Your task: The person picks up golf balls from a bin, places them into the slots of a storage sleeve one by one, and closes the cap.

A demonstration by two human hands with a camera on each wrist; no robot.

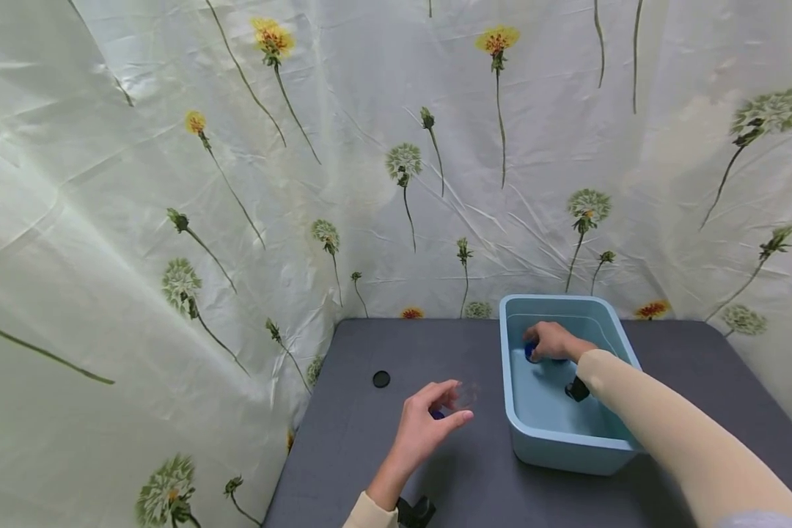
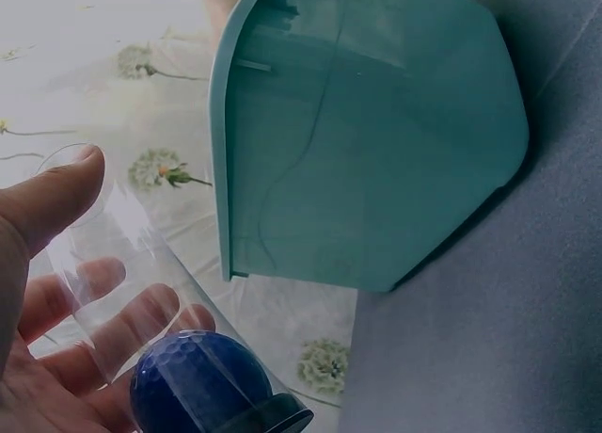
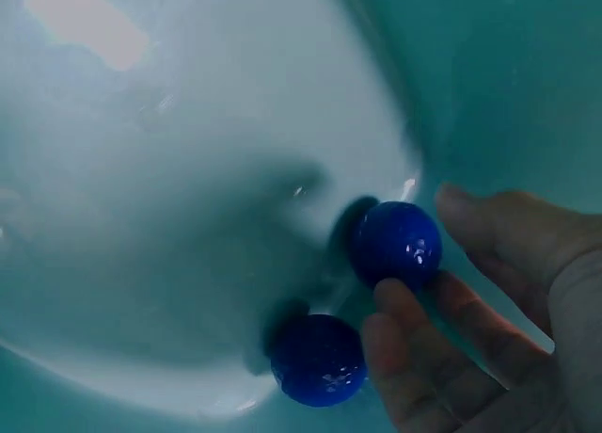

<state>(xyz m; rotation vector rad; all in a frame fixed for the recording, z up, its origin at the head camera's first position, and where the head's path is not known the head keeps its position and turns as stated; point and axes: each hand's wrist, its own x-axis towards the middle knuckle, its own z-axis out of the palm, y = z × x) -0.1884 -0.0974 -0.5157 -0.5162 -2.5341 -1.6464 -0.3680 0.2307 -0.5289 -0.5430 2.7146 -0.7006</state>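
Blue ball [image 3: 397, 243] is touched by the fingertips [image 3: 390, 296] of the right hand [image 1: 554, 342] on the floor of the light-blue tub [image 1: 510, 411]; a second blue ball [image 3: 318, 360] lies just beside it. A clear tube [image 2: 122, 273] containing a blue ball [image 2: 196, 376] is gripped by the left hand [image 1: 425, 429], fingers curled round it, above the grey table [image 1: 396, 455]. A black disc [image 1: 381, 379] lies apart.

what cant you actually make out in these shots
- Head view: the blue balls in the tub are almost wholly hidden by the right hand.
- Left wrist view: the clear tube runs off the bottom edge, so its base is hidden.
- Head view: the tube in the left hand is blurred.
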